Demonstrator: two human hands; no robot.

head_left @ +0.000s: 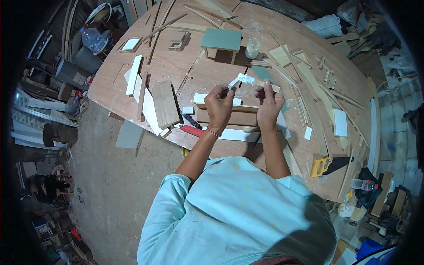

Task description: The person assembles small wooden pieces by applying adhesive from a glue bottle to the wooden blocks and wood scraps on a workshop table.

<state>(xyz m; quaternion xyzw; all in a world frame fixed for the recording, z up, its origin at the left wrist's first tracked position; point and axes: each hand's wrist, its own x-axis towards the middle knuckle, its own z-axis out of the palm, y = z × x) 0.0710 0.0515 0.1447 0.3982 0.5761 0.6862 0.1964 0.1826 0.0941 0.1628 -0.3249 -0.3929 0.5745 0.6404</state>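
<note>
White lump (246, 79) sits between your hands, left hand (219, 106) pinching a small pale piece (234, 83), right hand (270, 106) pinching a wooden stick (276, 88), both raised over the table (110, 86), likely for clearance (can't tell if lump touches piece).

The right hand (270, 108) hides part of the wooden piece (276, 88).

Upper left: water jug (93, 39), grey bucket (87, 60) | lower left: person (46, 186), dark clothing | upper right: white sack (324, 26) | lower right: clear plastic bottle (364, 185), red cap end pointing right
</note>
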